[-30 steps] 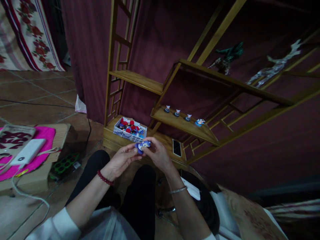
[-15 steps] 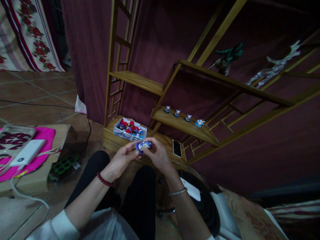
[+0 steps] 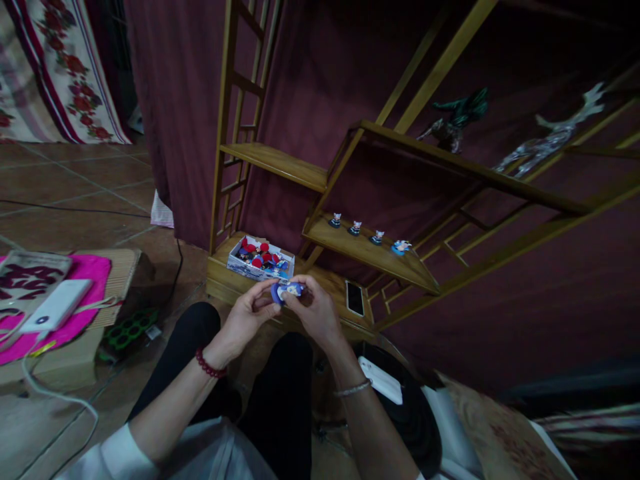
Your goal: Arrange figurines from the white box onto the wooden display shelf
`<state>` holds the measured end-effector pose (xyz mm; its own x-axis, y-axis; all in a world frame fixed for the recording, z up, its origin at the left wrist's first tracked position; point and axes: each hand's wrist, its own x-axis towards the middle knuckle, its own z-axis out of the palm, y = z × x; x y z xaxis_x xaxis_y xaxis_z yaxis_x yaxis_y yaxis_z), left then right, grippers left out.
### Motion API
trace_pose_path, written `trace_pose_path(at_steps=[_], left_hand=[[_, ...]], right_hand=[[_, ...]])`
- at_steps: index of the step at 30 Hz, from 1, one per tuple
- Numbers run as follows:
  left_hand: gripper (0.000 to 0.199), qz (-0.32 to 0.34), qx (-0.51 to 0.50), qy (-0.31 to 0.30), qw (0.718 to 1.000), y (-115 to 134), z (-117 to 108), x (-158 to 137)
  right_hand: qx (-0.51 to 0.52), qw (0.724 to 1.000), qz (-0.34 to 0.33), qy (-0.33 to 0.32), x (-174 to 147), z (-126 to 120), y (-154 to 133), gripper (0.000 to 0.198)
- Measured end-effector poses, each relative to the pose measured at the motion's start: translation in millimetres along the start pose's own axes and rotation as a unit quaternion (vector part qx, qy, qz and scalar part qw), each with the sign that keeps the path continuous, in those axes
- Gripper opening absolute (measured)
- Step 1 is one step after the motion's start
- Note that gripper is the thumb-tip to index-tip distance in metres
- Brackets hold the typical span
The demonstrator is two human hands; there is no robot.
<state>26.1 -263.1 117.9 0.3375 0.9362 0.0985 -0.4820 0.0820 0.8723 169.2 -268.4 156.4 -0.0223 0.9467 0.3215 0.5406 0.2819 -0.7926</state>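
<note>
A small blue-and-white figurine (image 3: 287, 291) with a round purple-blue base is held between both hands above my knees. My left hand (image 3: 250, 313) pinches it at the base end. At its other end, my right hand (image 3: 316, 310) closes thumb and fingers on the body. Just beyond the hands, a box (image 3: 245, 267) with a blue-and-white pattern holds several figurines, many with red bases, on the low shelf. Several small figurines (image 3: 355, 229) stand in a row on the shelf above; the rightmost one (image 3: 401, 247) is light blue and larger.
A wooden display shelf (image 3: 275, 163) stands ahead, with a dark phone (image 3: 355, 297) on its bottom board. Higher up are a green statuette (image 3: 457, 117) and a silvery statuette (image 3: 553, 133). A white power bank (image 3: 57, 305) lies left; a white device (image 3: 381, 380) rests on a black stool right.
The figurine has turned slightly in my fingers, and my left fingers have shifted a little at its base. Both hands stay in nearly the same place.
</note>
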Motion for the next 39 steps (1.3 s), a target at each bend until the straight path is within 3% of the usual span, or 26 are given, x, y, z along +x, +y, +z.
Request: trace_pose_path(at_steps=[11, 24, 39], left_hand=[[0.048, 0.045, 0.094, 0.021, 0.994, -3.4, -0.9, 0.2], [0.047, 0.109, 0.219, 0.038, 0.969, 0.9, -0.9, -4.7], [0.05, 0.066, 0.127, 0.035, 0.989, -6.0, -1.1, -1.2]], right_hand=[[0.001, 0.999, 0.033, 0.014, 0.3, 4.7, 3.0, 0.022], [0.05, 0.997, 0.057, 0.023, -2.4, 4.4, 3.3, 0.024], [0.058, 0.998, 0.023, 0.009, -3.3, 5.5, 3.5, 0.021]])
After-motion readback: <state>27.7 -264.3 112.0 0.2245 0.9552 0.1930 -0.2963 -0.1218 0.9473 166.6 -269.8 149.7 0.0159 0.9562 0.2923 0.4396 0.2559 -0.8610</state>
